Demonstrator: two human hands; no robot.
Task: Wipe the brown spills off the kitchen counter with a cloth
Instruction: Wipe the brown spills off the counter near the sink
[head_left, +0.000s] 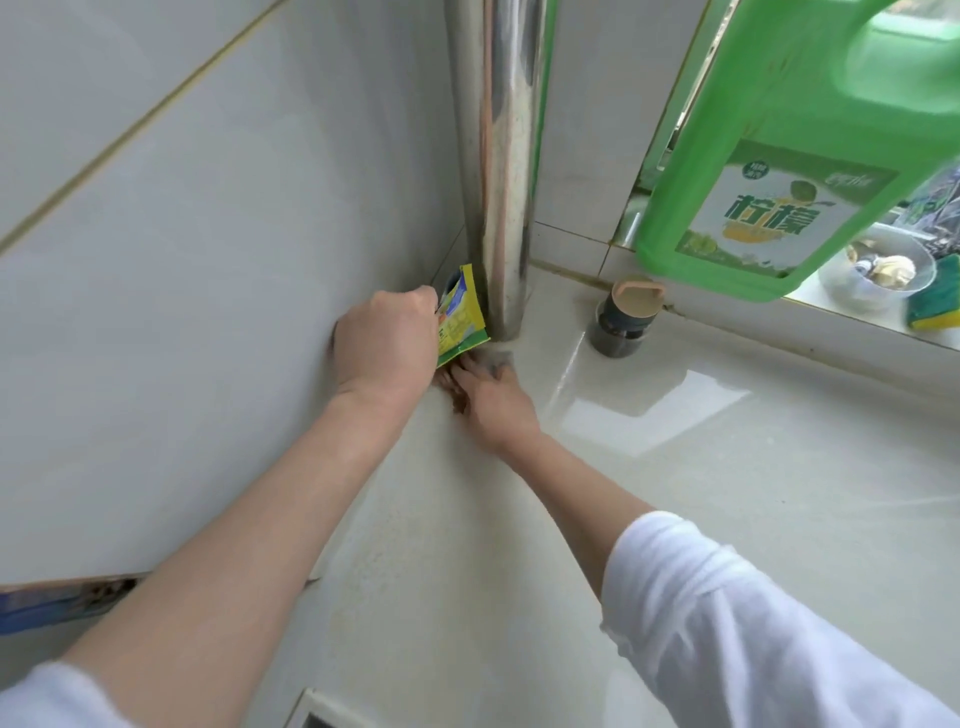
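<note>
The right hand's (491, 397) fingers (470, 366) lie straight and pressed together, flat on a small grey cloth (500, 359) at the foot of the polished steel pipe (501, 171). Just under and beside those fingertips a brown spill (457, 395) smears the pale speckled surface (675, 519), running back toward the palm. The left hand (387, 343), above and to the left of them, pinches a yellow and green foil sachet (462, 317) between curled fingers and lifts it clear of the corner. A dark glass jar with a tan lid (623, 322) stands well to the right. To wipe well, I judge, keep the sachet raised, press evenly, and draw the cloth from the pipe's base outward over the whole smear.
</note>
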